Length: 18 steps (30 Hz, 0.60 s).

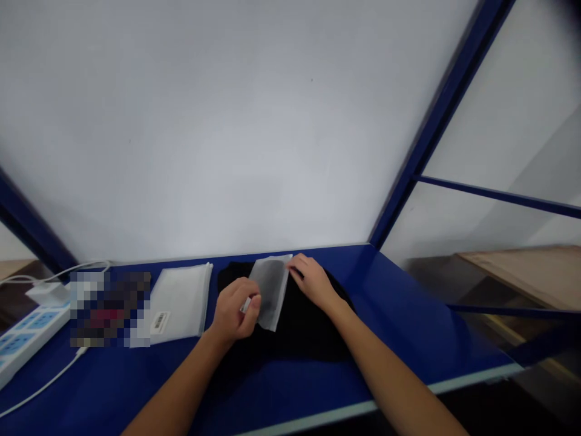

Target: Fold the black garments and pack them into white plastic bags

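Note:
A black cloth (299,327) lies on the blue table (408,327). On top of it rests a translucent white zip bag (271,289) with something dark inside. My left hand (236,309) is closed in a pinch on the bag's near left edge. My right hand (313,280) lies on the bag's far right edge, fingers curled onto it.
A stack of flat white zip bags (179,303) with a barcode label lies left of the cloth. Further left are a blurred patch, a white power strip (25,339) with a charger and white cables. A white wall rises behind; blue frame bars (436,115) stand at right.

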{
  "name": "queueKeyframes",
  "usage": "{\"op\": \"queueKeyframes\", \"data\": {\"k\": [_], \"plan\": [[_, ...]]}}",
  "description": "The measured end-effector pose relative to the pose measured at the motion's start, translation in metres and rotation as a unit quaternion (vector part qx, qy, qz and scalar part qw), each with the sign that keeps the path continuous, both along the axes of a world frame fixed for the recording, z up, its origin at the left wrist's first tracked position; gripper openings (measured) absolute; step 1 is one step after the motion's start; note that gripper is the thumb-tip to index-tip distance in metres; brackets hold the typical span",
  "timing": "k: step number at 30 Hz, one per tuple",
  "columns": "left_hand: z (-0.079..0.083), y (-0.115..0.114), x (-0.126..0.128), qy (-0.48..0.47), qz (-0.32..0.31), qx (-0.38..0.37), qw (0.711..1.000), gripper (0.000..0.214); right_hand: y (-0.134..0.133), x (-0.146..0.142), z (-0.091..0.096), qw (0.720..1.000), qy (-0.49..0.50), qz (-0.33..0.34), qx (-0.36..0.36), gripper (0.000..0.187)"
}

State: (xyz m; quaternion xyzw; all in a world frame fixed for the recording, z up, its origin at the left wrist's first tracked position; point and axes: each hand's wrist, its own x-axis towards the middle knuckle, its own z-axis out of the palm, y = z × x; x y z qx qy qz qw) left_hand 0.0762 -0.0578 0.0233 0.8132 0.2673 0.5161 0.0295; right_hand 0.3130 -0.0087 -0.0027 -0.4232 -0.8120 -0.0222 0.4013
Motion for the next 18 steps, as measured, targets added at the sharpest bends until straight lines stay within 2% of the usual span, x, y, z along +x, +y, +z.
{"op": "queueKeyframes", "data": {"k": [2,4,6,10,12,15,18], "plan": [[-0.003,0.009,0.000,-0.008,0.054,-0.103,0.993,0.014,-0.003,-0.003,0.000,0.999,0.025,0.009,-0.041,0.012],[-0.012,0.022,-0.001,-0.020,0.117,-0.202,0.972,0.017,-0.004,-0.004,0.000,0.994,0.066,0.010,-0.083,0.008],[-0.024,0.036,-0.002,-0.026,0.160,-0.265,0.951,0.026,-0.003,-0.002,-0.003,0.989,0.087,0.006,-0.116,0.007],[-0.049,0.056,-0.006,-0.018,0.193,-0.314,0.929,0.036,0.007,0.004,-0.015,0.986,0.063,0.012,-0.154,0.011],[-0.056,0.061,-0.007,-0.016,0.194,-0.326,0.925,0.040,0.012,0.006,-0.024,0.985,0.064,-0.011,-0.159,0.014],[-0.059,0.065,-0.011,-0.022,0.194,-0.349,0.916,0.046,0.018,0.008,-0.034,0.982,0.076,-0.055,-0.165,0.009],[-0.056,0.067,-0.015,-0.031,0.194,-0.366,0.910,0.047,0.019,0.007,-0.037,0.977,0.090,-0.048,-0.186,0.010]]}}
